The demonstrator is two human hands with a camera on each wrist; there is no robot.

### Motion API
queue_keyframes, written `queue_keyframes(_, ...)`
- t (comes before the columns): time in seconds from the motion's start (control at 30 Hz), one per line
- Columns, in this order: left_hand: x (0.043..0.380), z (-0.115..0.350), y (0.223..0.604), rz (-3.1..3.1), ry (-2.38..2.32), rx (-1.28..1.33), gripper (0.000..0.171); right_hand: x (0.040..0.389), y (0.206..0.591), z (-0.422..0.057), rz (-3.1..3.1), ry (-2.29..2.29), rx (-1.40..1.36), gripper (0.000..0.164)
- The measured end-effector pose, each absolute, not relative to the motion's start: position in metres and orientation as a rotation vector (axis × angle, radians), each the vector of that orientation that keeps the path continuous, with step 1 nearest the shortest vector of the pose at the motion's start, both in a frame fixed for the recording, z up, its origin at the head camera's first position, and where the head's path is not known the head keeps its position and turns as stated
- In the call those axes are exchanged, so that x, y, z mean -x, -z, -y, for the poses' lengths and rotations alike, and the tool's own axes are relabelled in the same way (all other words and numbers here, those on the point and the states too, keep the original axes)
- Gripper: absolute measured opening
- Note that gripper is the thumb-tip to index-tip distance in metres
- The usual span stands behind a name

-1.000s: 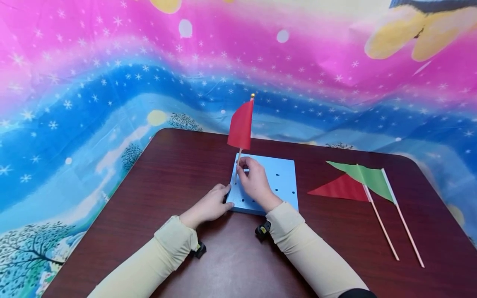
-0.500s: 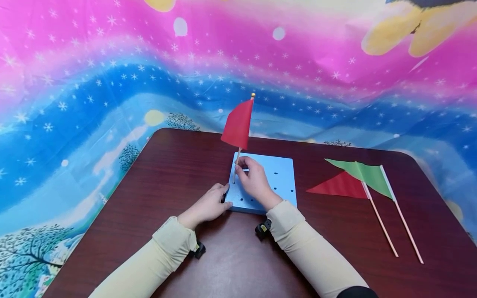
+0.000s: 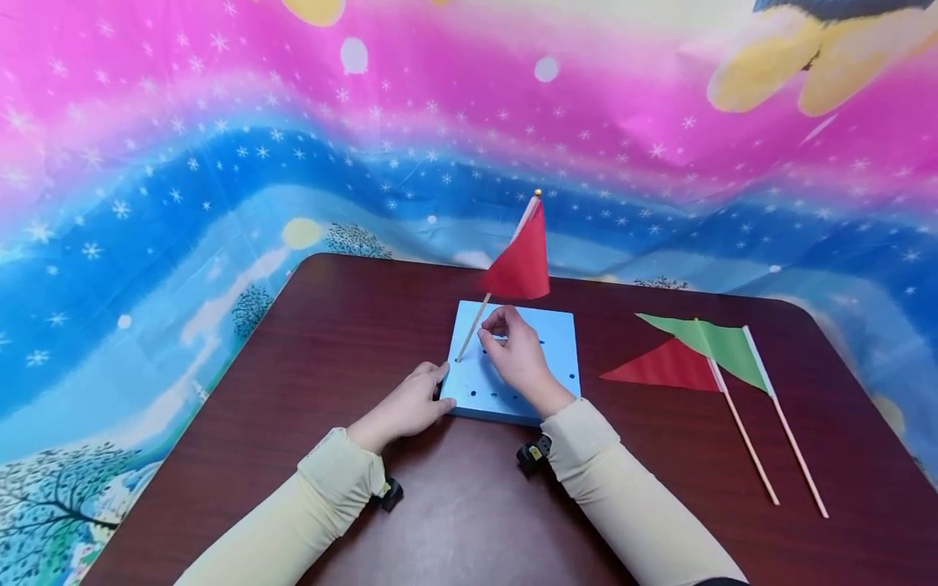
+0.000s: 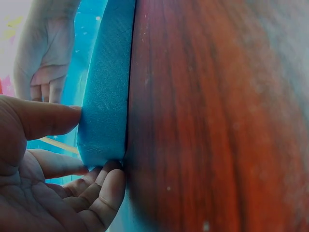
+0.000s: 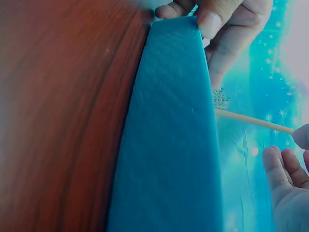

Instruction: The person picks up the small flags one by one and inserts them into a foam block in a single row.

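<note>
A light-blue board [image 3: 513, 376] with several small holes lies on the table. A red flag [image 3: 522, 264] stands with its wooden stick [image 3: 472, 327] in a hole near the board's left edge, leaning to the right. My left hand [image 3: 406, 405] grips the board's near left corner; in the left wrist view its thumb and fingers [image 4: 104, 198] bend about that corner. My right hand [image 3: 516, 354] is over the board just right of the stick, fingers loosely bent, with a small gap to it in the head view. The right wrist view shows the stick passing by the thumb.
To the right lie a green flag [image 3: 733, 350] and a red flag [image 3: 670, 369], partly overlapping, with their sticks towards the near side. The brown table [image 3: 308, 350] ends at a far edge before a colourful patterned cloth [image 3: 183, 163].
The red flag has swung from nearly upright to a rightward lean, its cloth turning too. My right hand has let go of the stick and moved slightly right. My left hand stays put.
</note>
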State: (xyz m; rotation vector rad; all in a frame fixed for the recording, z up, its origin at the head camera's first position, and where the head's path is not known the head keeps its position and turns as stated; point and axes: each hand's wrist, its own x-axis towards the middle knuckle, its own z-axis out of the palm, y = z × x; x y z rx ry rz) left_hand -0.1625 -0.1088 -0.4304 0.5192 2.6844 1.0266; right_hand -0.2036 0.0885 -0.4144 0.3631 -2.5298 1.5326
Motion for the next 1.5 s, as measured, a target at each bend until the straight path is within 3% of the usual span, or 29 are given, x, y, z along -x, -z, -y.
queue_keyframes(1.5,0.161,0.113,0.432,-2.671,-1.019,-0.542,0.066,0.173,0.420,-0.248,2.787,-1.103,-0.179,0.029)
